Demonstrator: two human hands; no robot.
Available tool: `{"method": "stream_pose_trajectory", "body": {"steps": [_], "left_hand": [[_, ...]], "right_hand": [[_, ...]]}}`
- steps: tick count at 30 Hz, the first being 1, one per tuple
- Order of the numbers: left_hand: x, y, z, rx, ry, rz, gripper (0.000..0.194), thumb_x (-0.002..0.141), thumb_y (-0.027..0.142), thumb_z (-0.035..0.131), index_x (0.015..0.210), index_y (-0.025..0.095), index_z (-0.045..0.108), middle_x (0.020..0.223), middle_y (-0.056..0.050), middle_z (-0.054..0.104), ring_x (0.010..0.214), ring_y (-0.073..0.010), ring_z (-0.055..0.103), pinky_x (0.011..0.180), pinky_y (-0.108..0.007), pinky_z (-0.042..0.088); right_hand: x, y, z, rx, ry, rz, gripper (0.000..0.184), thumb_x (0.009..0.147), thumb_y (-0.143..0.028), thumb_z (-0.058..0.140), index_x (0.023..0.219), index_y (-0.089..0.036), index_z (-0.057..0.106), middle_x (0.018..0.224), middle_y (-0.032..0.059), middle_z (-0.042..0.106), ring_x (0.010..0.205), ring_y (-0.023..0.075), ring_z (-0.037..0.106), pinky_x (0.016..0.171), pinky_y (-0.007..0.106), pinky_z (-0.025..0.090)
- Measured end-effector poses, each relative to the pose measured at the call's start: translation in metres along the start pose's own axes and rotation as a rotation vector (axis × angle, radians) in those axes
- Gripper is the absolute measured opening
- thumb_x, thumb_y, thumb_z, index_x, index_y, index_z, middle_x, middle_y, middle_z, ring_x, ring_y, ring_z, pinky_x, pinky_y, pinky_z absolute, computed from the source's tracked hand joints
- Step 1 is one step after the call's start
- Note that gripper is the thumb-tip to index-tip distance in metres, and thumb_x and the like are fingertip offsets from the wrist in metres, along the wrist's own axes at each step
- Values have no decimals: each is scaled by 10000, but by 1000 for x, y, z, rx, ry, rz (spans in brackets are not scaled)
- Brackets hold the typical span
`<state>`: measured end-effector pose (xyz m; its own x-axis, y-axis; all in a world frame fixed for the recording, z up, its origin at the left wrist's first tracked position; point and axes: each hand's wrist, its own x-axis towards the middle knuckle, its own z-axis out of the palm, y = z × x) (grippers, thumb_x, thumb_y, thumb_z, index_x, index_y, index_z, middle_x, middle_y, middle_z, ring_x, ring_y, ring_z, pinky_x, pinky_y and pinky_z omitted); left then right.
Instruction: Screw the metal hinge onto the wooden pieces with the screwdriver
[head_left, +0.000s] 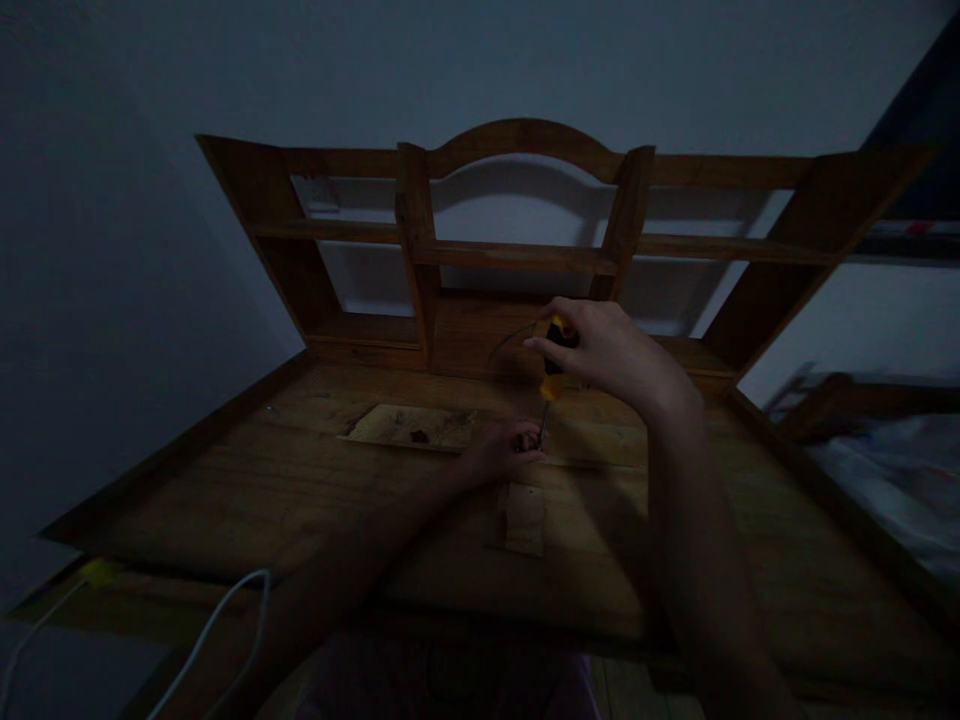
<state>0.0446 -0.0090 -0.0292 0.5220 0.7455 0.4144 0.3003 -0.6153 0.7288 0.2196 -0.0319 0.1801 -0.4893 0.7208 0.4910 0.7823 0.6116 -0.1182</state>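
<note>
My right hand (600, 345) is closed around the yellow and black handle of a screwdriver (553, 375). The screwdriver stands nearly upright, its shaft pointing down at a wooden strip. Around the tip, the fingers of my left hand (506, 447) are pinched together; what they hold is too small and dark to make out. The long wooden strip (397, 426), with a dark knot, lies across the desk under my left hand. Nearer to me is a short wooden piece (523, 520). A thin curved dark strand (510, 338) shows beside the screwdriver handle.
The wooden desk (247, 480) carries a shelf unit (517, 255) along its back, against the wall. Small bits (271, 408) lie at the left. A white cable (217, 620) loops over the front left edge, near a yellow item (101, 572). The light is dim.
</note>
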Motion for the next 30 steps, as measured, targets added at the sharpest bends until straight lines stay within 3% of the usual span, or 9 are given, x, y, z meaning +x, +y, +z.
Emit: {"method": "stream_pose_trajectory", "body": {"steps": [3,9,16,19,24,30], "left_hand": [[0,-2,1,8,13,16,238,835,295,749,1016,154,685,830,-6,671,745,-123,603,725,-241,486],[0,-1,0,18,-1,-23,293,833,335,752,1063,164,691,827,-8,669,743,-126,601,723,-241,481],[0,-4,0,73,-19,42,341,843,282,738,1155,174,652,905,-29,667,816,-146,604,782,-267,494],[-1,-2,-2,146,-29,50,377,848,267,730,1206,197,633,964,-39,671,890,-169,612,825,-290,495],[-1,3,-3,158,-31,72,300,858,253,718,1138,179,640,926,-27,667,839,-162,611,785,-278,488],[-2,4,-3,225,-25,91,221,880,259,688,1075,170,633,934,-31,662,865,-174,612,791,-281,479]], "right_hand": [[0,-3,0,-10,-11,53,422,918,-532,558,1119,-168,636,979,114,708,918,279,663,805,373,492],[0,-2,-5,34,-47,-5,328,908,-308,550,1205,-192,628,1095,90,706,987,256,660,881,352,472],[2,-2,1,-52,-16,59,357,948,-451,529,1156,-178,625,1007,121,717,974,301,668,829,388,489],[1,-3,1,-54,-26,73,385,939,-414,520,1230,-173,590,1080,141,709,1024,315,659,864,410,487],[-1,-5,-4,-13,-54,18,386,920,-304,508,1274,-164,573,1126,130,699,1065,293,648,917,384,472],[0,-1,2,-54,-29,42,337,961,-403,502,1192,-177,596,990,117,703,937,280,666,819,379,489]]}}
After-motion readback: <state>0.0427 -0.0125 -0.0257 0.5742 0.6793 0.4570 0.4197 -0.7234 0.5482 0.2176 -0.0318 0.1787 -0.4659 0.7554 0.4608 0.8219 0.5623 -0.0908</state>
